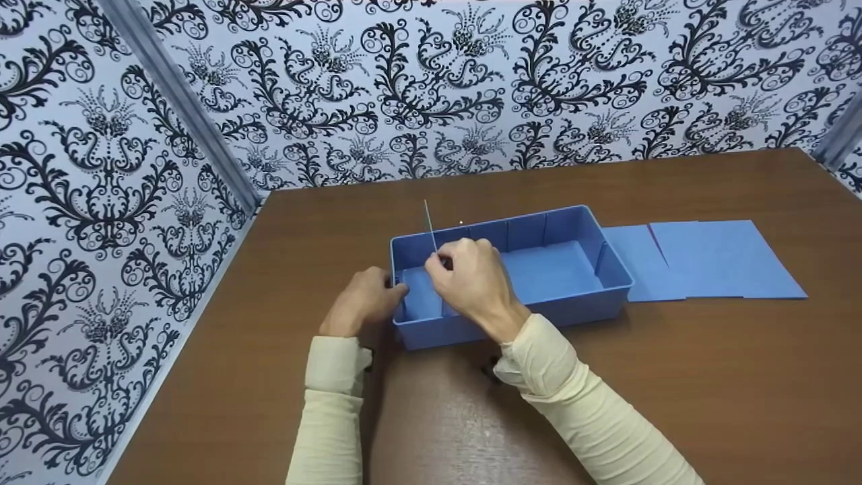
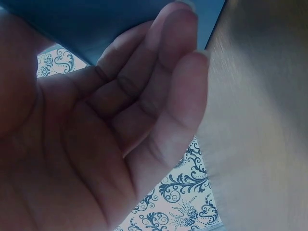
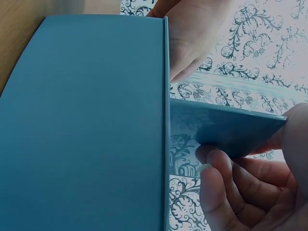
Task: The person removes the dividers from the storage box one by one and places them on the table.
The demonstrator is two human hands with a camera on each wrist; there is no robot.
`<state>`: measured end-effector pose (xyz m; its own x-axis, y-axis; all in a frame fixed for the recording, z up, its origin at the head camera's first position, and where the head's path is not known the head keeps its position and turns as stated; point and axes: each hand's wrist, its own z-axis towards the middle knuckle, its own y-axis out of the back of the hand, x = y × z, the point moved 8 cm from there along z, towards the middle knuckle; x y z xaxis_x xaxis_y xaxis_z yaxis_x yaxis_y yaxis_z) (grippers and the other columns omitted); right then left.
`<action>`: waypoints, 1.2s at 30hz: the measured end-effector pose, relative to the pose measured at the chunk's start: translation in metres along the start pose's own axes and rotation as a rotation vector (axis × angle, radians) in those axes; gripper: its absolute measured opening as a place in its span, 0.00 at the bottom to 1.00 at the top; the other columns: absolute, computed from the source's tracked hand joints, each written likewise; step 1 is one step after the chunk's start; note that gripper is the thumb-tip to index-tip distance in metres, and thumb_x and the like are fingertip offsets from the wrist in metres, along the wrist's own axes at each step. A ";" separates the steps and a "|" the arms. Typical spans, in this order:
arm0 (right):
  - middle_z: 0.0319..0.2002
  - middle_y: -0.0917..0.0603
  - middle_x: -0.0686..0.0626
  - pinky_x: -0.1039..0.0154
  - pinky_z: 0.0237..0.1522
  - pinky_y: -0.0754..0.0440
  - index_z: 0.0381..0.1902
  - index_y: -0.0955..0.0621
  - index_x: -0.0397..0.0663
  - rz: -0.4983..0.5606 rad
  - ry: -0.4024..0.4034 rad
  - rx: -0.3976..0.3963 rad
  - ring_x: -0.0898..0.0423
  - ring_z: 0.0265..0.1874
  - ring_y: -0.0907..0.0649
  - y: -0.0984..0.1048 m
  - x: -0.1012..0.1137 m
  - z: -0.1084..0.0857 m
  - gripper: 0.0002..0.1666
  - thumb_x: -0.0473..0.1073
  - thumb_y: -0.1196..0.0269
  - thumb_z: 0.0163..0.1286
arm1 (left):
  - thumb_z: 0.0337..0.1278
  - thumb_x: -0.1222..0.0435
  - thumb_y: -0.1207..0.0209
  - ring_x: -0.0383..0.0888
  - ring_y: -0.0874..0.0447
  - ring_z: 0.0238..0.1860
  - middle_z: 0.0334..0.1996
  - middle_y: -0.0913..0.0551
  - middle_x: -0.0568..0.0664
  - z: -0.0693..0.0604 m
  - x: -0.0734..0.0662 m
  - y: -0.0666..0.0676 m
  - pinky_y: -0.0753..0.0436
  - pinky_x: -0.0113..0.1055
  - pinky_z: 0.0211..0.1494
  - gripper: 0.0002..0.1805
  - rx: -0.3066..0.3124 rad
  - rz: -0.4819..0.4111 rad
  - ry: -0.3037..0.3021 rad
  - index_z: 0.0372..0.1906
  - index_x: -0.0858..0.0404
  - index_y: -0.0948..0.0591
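Observation:
A long blue plastic box (image 1: 552, 269) stands on the table with its top uncovered. At its left end wall my left hand (image 1: 363, 296) grips the rim, thumb over the inside and fingers along the outside. In the left wrist view the fingers of that hand (image 2: 130, 110) curl against the blue wall. Over the left part of the box my right hand (image 1: 475, 276) pinches a thin blue divider panel (image 1: 431, 225), seen edge-on and standing upright above the rim. The right wrist view shows this panel (image 3: 231, 126) between thumb and fingers, beyond the box's side wall.
Several flat blue panels (image 1: 727, 259) lie overlapping on the brown table (image 1: 673, 391), just right of the box. Thin vertical ribs line the box's inner walls. A patterned wall (image 1: 431, 87) rises behind the table, another at the left.

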<state>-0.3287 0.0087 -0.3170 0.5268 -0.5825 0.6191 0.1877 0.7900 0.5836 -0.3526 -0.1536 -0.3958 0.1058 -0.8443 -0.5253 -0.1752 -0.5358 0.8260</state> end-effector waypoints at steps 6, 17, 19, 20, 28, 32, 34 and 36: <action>0.12 0.26 0.54 0.65 0.16 0.36 0.15 0.18 0.47 0.002 -0.042 -0.034 0.61 0.12 0.28 0.002 -0.002 -0.001 0.17 0.40 0.40 0.64 | 0.70 0.55 0.46 0.49 0.21 0.38 0.39 0.19 0.55 -0.001 0.000 0.000 0.23 0.43 0.43 0.21 0.003 -0.008 0.013 0.56 0.66 0.20; 0.11 0.26 0.54 0.63 0.17 0.36 0.11 0.21 0.49 -0.010 -0.055 -0.078 0.59 0.12 0.28 0.008 -0.002 0.003 0.17 0.39 0.40 0.60 | 0.69 0.56 0.45 0.49 0.21 0.36 0.38 0.19 0.55 0.000 -0.002 0.002 0.23 0.42 0.41 0.20 -0.023 0.018 -0.010 0.52 0.67 0.18; 0.12 0.25 0.54 0.63 0.18 0.34 0.12 0.20 0.49 0.002 -0.063 -0.083 0.58 0.13 0.27 0.011 -0.003 0.004 0.17 0.39 0.40 0.60 | 0.68 0.56 0.45 0.49 0.21 0.36 0.37 0.19 0.55 0.000 -0.002 0.002 0.23 0.42 0.40 0.19 -0.027 0.023 -0.013 0.51 0.67 0.18; 0.12 0.24 0.53 0.62 0.19 0.33 0.12 0.19 0.49 0.006 -0.066 -0.086 0.58 0.14 0.26 0.012 -0.003 0.004 0.16 0.38 0.40 0.60 | 0.68 0.56 0.45 0.48 0.21 0.35 0.36 0.19 0.55 0.000 -0.001 0.002 0.24 0.41 0.40 0.19 -0.025 0.021 -0.013 0.51 0.66 0.18; 0.17 0.18 0.52 0.62 0.23 0.27 0.20 0.12 0.47 0.065 -0.062 -0.115 0.58 0.17 0.23 0.031 -0.006 0.011 0.13 0.38 0.41 0.61 | 0.68 0.56 0.46 0.47 0.22 0.33 0.31 0.21 0.53 0.001 0.001 0.004 0.26 0.39 0.35 0.16 -0.024 0.020 -0.003 0.45 0.65 0.18; 0.20 0.16 0.52 0.62 0.25 0.25 0.24 0.11 0.47 0.096 -0.059 -0.116 0.58 0.19 0.22 0.043 -0.011 0.011 0.12 0.37 0.41 0.60 | 0.68 0.55 0.46 0.48 0.22 0.36 0.35 0.20 0.54 0.001 0.001 0.002 0.25 0.41 0.38 0.18 -0.012 0.024 0.001 0.48 0.66 0.18; 0.21 0.15 0.51 0.62 0.27 0.24 0.26 0.11 0.46 0.106 -0.067 -0.113 0.58 0.20 0.21 0.050 -0.014 0.010 0.11 0.37 0.40 0.61 | 0.69 0.55 0.46 0.48 0.22 0.37 0.36 0.20 0.54 0.001 0.002 0.001 0.25 0.42 0.40 0.20 -0.005 0.026 0.005 0.50 0.67 0.19; 0.22 0.15 0.50 0.62 0.28 0.23 0.28 0.10 0.45 0.114 -0.081 -0.104 0.57 0.21 0.21 0.057 -0.019 0.009 0.11 0.37 0.39 0.61 | 0.69 0.54 0.46 0.49 0.22 0.38 0.37 0.20 0.55 0.000 0.004 0.001 0.24 0.42 0.41 0.20 0.003 0.017 0.017 0.53 0.67 0.20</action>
<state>-0.3355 0.0625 -0.2906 0.4815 -0.4985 0.7209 0.2175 0.8647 0.4527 -0.3524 -0.1571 -0.3973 0.1193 -0.8535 -0.5073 -0.1799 -0.5210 0.8344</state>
